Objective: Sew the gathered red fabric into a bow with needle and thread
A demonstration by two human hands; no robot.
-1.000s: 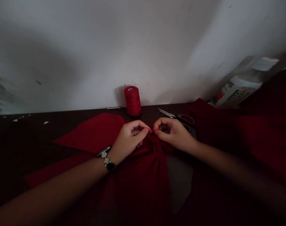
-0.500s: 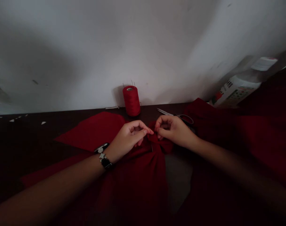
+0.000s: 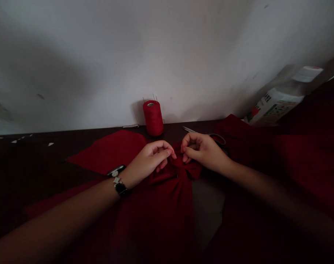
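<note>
Gathered red fabric lies in front of me, bunched into a knot-like fold below my fingers. My left hand is closed, thumb against index finger, its fingertips just over the bunched fold. To its right, my right hand also pinches thumb and index together, a short gap from the left fingertips. Whatever either pinch holds is too fine and dark to see. A thin, pale, needle-like sliver shows at the fold beneath the hands. Behind my right hand lies a pair of scissors, partly hidden by it.
A red thread cone with several pins in its top stands by the white wall. A small metal strip lies left of it. A labelled bottle leans at the right. White scraps dot the dark table's left side.
My left index finger has bent downward, and its tip sits slightly lower and further left. My right hand has risen very slightly. The fabric stays nearly as it was.
</note>
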